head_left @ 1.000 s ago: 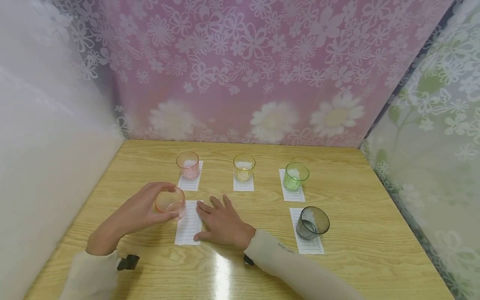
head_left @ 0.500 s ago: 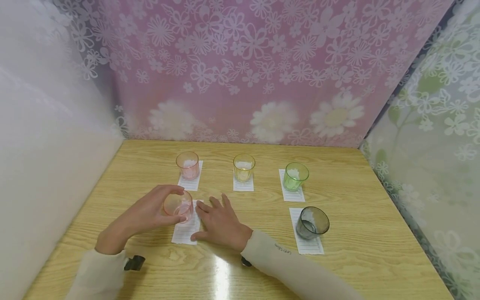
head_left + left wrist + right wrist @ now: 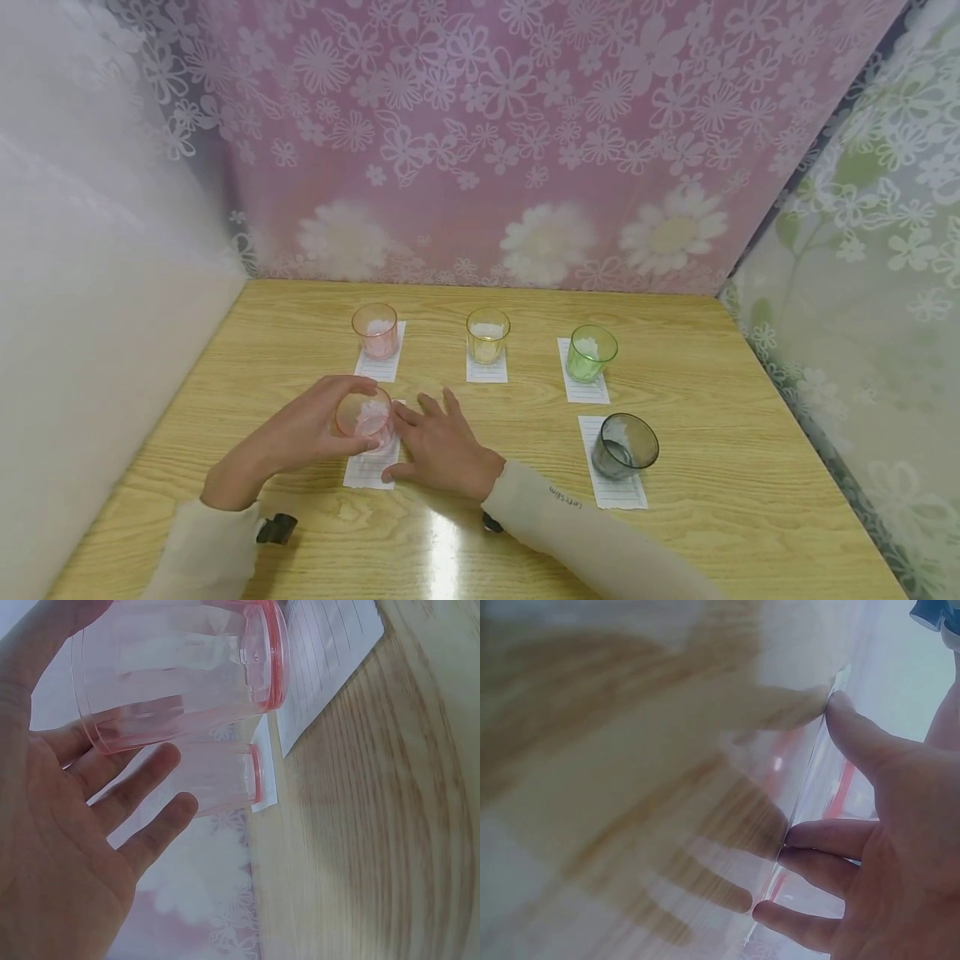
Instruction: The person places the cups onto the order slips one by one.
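Note:
My left hand (image 3: 288, 433) holds a clear pink glass cup (image 3: 367, 417) by its sides, thumb toward me and forefinger at the far rim. The cup stands upright over the upper part of a lined paper slip (image 3: 369, 477). In the left wrist view the cup's thick pink base (image 3: 274, 656) is right at the slip (image 3: 322, 660), while the lower fingers stretch out free of the glass. My right hand (image 3: 448, 450) lies spread just right of the cup, its fingertips and thumb on the slip's right edge. The right wrist view shows those fingertips (image 3: 780, 851) pressed down at the paper.
Behind, another pink cup (image 3: 377, 337), a yellow cup (image 3: 487, 342) and a green cup (image 3: 591, 360) stand on lined slips. A dark grey cup (image 3: 624, 450) stands on its slip at the right. Patterned cloth walls (image 3: 480, 167) enclose the wooden table (image 3: 315, 542).
My left hand has carried the pink cup rightward and slightly toward me, over the slip. The slip has shifted a little left, along with my right hand, which still rests on its edge.

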Tool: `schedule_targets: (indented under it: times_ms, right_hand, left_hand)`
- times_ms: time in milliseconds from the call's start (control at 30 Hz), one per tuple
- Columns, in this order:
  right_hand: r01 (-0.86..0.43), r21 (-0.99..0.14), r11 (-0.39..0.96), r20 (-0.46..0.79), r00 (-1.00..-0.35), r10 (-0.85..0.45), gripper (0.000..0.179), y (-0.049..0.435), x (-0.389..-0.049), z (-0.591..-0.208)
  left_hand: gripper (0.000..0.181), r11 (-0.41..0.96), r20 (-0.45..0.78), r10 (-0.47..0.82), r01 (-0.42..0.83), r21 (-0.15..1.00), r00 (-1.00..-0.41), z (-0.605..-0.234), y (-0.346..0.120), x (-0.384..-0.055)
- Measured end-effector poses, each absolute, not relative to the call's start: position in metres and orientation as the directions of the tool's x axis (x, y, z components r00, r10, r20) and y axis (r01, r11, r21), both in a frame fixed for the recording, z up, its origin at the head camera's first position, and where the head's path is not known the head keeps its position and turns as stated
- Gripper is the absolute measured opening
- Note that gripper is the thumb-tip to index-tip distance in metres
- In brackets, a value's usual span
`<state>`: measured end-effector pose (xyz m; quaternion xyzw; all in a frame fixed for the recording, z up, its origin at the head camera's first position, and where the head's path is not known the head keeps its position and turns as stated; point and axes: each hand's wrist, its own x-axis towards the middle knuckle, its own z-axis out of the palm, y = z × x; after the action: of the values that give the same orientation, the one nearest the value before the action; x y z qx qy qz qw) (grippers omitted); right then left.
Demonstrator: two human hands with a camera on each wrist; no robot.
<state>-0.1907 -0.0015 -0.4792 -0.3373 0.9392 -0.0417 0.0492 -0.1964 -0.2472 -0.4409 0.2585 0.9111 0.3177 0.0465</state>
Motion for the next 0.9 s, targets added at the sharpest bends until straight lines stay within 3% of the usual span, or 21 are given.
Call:
schedule_targets:
  times_ms: [900]
  right_hand:
    - [-0.628, -0.135, 0.767, -0.061, -0.767, -0.639, 0.096, -0.001, -0.192, -0.483]
  left_hand:
    - [0.077, 0.652, 0.040, 0.519, 0.427, 0.626, -0.854, -0.454, -0.248, -0.198]
